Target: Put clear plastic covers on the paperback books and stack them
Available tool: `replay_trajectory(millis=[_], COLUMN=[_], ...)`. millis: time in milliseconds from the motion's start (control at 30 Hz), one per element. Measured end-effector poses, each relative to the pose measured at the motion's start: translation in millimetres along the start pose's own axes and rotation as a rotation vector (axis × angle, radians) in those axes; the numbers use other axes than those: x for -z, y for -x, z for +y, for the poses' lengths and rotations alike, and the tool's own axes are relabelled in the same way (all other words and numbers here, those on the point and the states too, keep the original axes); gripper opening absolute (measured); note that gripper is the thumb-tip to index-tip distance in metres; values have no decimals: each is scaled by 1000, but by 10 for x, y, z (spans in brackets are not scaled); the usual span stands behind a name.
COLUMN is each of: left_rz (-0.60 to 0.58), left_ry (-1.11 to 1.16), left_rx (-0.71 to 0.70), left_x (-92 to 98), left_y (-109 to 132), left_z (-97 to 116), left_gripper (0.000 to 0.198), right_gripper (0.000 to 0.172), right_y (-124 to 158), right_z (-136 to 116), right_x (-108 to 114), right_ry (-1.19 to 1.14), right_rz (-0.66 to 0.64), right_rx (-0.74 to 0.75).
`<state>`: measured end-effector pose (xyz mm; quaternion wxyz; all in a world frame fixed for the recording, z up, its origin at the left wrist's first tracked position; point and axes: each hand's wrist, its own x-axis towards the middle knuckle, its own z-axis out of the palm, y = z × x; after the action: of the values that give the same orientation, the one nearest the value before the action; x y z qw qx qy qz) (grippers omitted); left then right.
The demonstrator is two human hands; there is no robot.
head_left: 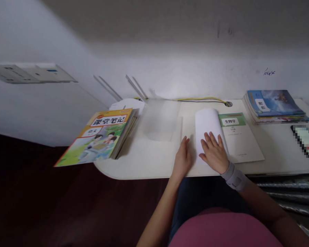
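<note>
A biology textbook [243, 137] with a green and off-white cover lies on the white desk [149, 157]. Over its left side is a white sheet [206, 121], bowed up at the far end; whether it is loose paper or part of the book I cannot tell. My right hand [215, 154], with a grey wrist wrap, lies flat on this sheet, fingers spread. Just left of the sheet, my left hand [182, 159] rests side-on at the desk, fingers extended and nothing visible in them. A translucent, blurry sheet [159, 120] lies farther left.
At the left, a book stack [98, 137] overhangs the desk edge, partly before a white device with antennas [130, 103]. Another book stack [275, 103] and a phone [307, 140] are at the right. A yellow cable [203, 98] runs along the wall to a desk hole.
</note>
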<state>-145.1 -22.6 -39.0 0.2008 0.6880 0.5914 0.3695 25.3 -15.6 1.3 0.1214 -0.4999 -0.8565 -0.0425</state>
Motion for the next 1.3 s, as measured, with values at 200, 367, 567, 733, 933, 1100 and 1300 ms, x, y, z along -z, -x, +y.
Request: replay_trajectory(millis=[200,367,567,733,933,1100,1300], left_rz=[-115,-71,-54,-61,-51,-45,-55], left_ry=[-458,-564,-534,-525,-568,-564,-551], left_rx=[-132,-144,-108,-95,-112,-97,-84], left_x=[95,56,36,57,69,60,67], left_y=[10,30,37,41,51,48,42], left_z=[-34,-45,-67,-48,31,37,49], left_gripper=[49,49,49,49,54,52,53], right_gripper=[57,57,56,56,51,48,46], right_y=[56,74,59,62,84,117,278], right_z=[40,43,-50,-99,-211,-315,-476], right_x=[-37,-82,-103,-127,-151,-186,-201], right_ry=[-6,12,19,28,55,54,52], right_rz=[-43,-33,-30,-14,-25,-15,-5], right_rx=[83,49,25,21,0,-7,14])
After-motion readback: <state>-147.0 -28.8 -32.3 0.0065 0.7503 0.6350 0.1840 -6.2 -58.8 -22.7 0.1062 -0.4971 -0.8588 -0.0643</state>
